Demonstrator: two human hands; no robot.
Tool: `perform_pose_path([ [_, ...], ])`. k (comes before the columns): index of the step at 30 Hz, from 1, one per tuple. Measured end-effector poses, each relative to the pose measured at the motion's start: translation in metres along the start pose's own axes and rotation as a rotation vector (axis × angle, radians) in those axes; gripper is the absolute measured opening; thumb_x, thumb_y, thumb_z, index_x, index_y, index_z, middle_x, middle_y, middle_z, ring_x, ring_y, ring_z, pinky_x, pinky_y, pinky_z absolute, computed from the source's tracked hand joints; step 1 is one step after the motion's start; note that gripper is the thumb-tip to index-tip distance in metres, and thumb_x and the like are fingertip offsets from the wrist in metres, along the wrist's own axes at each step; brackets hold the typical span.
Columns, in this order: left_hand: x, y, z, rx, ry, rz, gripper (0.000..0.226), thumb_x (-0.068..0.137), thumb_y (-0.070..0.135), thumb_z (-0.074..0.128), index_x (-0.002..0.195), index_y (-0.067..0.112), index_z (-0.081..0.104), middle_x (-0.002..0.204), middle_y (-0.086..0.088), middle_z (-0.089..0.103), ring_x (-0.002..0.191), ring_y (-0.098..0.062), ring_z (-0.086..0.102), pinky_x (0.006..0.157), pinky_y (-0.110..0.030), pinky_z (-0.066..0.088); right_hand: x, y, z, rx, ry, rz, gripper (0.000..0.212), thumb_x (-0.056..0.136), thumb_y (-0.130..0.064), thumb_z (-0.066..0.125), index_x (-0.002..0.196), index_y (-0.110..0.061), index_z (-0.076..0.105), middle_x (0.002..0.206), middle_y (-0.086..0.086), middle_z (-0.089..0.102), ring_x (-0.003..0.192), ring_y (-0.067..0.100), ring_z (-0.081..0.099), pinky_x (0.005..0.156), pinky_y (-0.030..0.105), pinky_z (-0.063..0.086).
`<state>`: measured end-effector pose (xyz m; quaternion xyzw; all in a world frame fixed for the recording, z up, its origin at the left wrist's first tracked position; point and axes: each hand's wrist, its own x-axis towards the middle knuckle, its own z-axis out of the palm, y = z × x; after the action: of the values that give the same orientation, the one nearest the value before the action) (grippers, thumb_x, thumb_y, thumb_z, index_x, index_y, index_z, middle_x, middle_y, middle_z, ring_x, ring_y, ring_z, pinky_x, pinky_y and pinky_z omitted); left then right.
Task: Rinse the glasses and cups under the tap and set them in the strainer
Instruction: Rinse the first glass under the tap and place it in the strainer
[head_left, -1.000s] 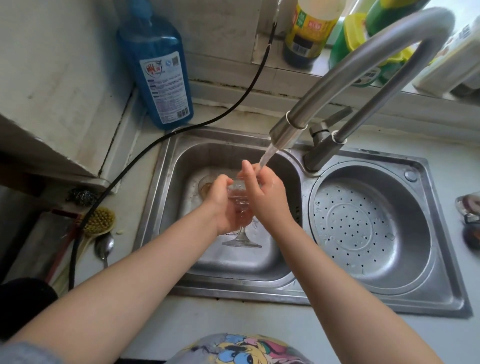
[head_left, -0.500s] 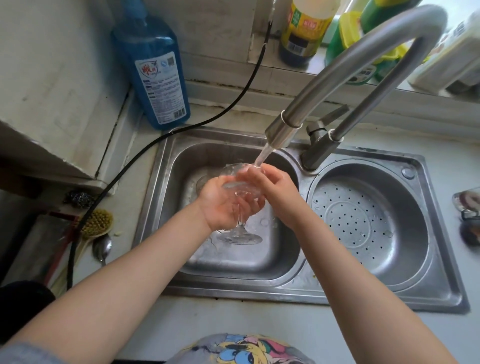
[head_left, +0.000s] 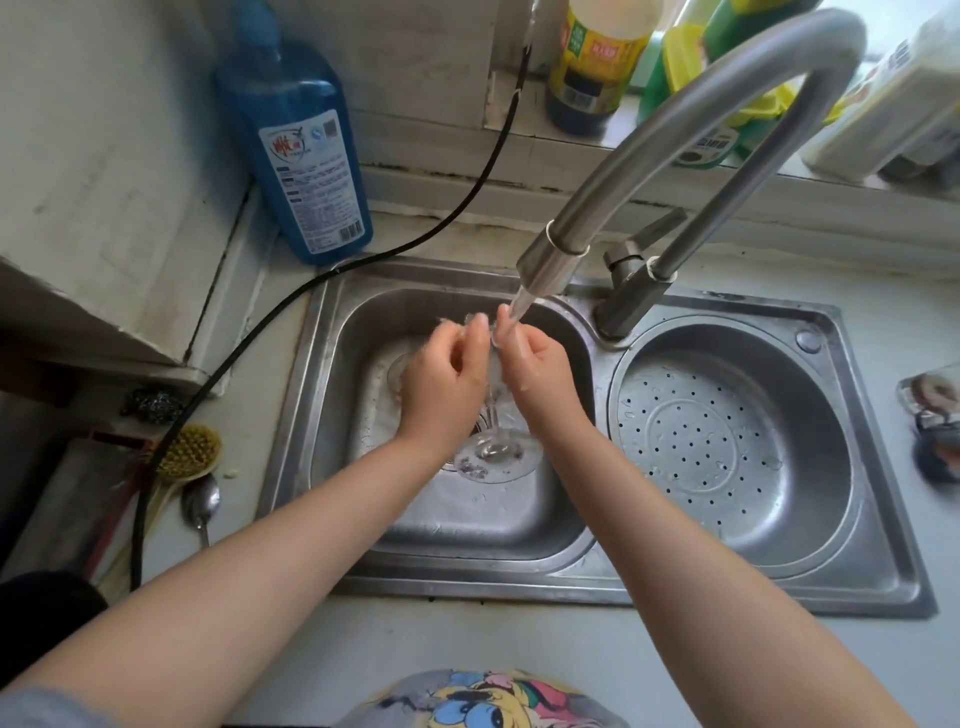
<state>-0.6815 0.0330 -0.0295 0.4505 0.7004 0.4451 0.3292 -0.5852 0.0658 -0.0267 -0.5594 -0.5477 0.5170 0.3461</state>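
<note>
Item: stemmed glass (head_left: 492, 441), clear, wet, held over the left sink basin (head_left: 332, 415) under the running tap (head_left: 550, 260). We clasp its bowl with left hand (head_left: 441, 379) and right hand (head_left: 535, 371), fingers curled round it. We judge it light, slippery, fragile; best held by the bowl, not the thin stem. Strainer (head_left: 727, 441) stands alongside, right.

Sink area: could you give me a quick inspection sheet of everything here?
Surface: steel double sink set in a pale counter.
Job's things: stemmed glass under the running tap; strainer holds nothing seen.
Clutter: blue bottle, brush, spoon, scourer.
Hands: left hand and right hand both hold the glass.
Cables: black cable crosses the counter.
Surroundings: bottles on the sill.
</note>
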Motion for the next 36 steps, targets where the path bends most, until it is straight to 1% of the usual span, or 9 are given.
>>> perform_pose_path([
  [3,0.006,-0.01,-0.002,0.176,0.044,0.276,0.043,0.094,0.05,0.036,0.069,0.016,0.045,0.062,0.008,0.045,0.058,-0.016,0.045,0.053,-0.03,0.036,0.001,0.0,0.001,0.048,-0.06,0.071,0.049,0.1,-0.042,0.043,0.078,-0.003,0.064,0.072,0.01,0.059,0.067,0.012,0.053,0.062,0.028,0.044],
  [9,0.006,-0.013,-0.003,0.297,0.11,0.512,0.04,0.091,0.045,0.044,0.08,0.009,0.056,0.071,0.006,0.049,0.061,-0.015,0.049,0.053,-0.028,0.04,0.003,0.001,0.003,0.215,-0.069,0.198,0.036,0.095,-0.03,0.052,0.064,-0.023,0.068,0.07,0.003,0.062,0.073,0.022,0.054,0.067,0.036,0.044],
  [16,0.001,-0.007,-0.001,-0.306,-0.06,0.001,0.037,0.096,0.035,0.053,0.067,0.013,0.053,0.054,0.01,0.049,0.055,-0.002,0.044,0.056,-0.017,0.039,0.005,0.003,0.007,0.482,-0.015,0.474,0.025,0.09,-0.032,0.05,0.086,-0.01,0.061,0.071,0.009,0.056,0.055,0.016,0.05,0.052,0.029,0.04],
  [19,0.0,-0.006,-0.001,-0.293,-0.098,-0.213,0.039,0.1,0.041,0.04,0.08,0.012,0.057,0.073,0.005,0.056,0.069,-0.005,0.05,0.071,-0.021,0.044,0.003,0.001,0.004,0.429,0.03,0.457,0.025,0.094,-0.028,0.049,0.076,-0.014,0.059,0.053,-0.005,0.054,0.045,0.009,0.049,0.053,0.027,0.039],
  [23,-0.002,0.0,-0.008,-0.572,-0.474,-0.627,0.047,0.095,0.056,0.04,0.113,0.017,0.061,0.103,-0.005,0.068,0.089,-0.016,0.066,0.075,-0.034,0.056,-0.002,0.003,0.0,0.079,0.087,0.191,0.039,0.099,-0.033,0.045,0.064,-0.019,0.05,0.052,-0.012,0.047,0.045,-0.001,0.043,0.052,0.02,0.039],
  [25,-0.003,0.003,-0.011,-0.712,-0.593,-0.671,0.048,0.096,0.055,0.037,0.102,0.018,0.068,0.087,-0.005,0.072,0.079,-0.015,0.068,0.071,-0.031,0.056,-0.006,0.007,0.003,-0.031,0.057,0.028,0.039,0.101,-0.031,0.043,0.064,-0.018,0.049,0.058,-0.01,0.045,0.053,0.001,0.043,0.057,0.023,0.037],
  [29,0.0,-0.007,-0.007,-0.746,-0.444,-0.604,0.034,0.098,0.04,0.042,0.099,0.02,0.069,0.08,-0.001,0.066,0.069,-0.01,0.057,0.06,-0.023,0.044,-0.01,0.019,0.01,-0.253,-0.052,-0.215,0.04,0.097,-0.04,0.037,0.101,-0.007,0.059,0.091,-0.005,0.054,0.091,0.008,0.049,0.082,0.016,0.038],
  [32,-0.004,-0.018,-0.003,-0.629,-0.344,-0.592,0.023,0.093,0.022,0.04,0.097,0.01,0.059,0.081,-0.004,0.06,0.064,-0.009,0.052,0.054,-0.021,0.041,-0.015,0.03,0.013,-0.15,-0.097,0.098,0.054,0.088,-0.04,0.038,0.136,-0.015,0.044,0.134,0.002,0.053,0.125,0.016,0.048,0.106,0.034,0.038],
  [36,-0.013,-0.017,0.0,-0.522,-0.19,-0.558,0.018,0.094,0.012,0.039,0.106,0.014,0.052,0.093,-0.003,0.063,0.08,-0.012,0.06,0.063,-0.024,0.042,-0.011,0.027,0.009,-0.047,-0.071,0.393,0.049,0.088,-0.005,0.042,0.136,-0.014,0.05,0.131,0.005,0.058,0.116,0.02,0.057,0.101,0.042,0.046],
])
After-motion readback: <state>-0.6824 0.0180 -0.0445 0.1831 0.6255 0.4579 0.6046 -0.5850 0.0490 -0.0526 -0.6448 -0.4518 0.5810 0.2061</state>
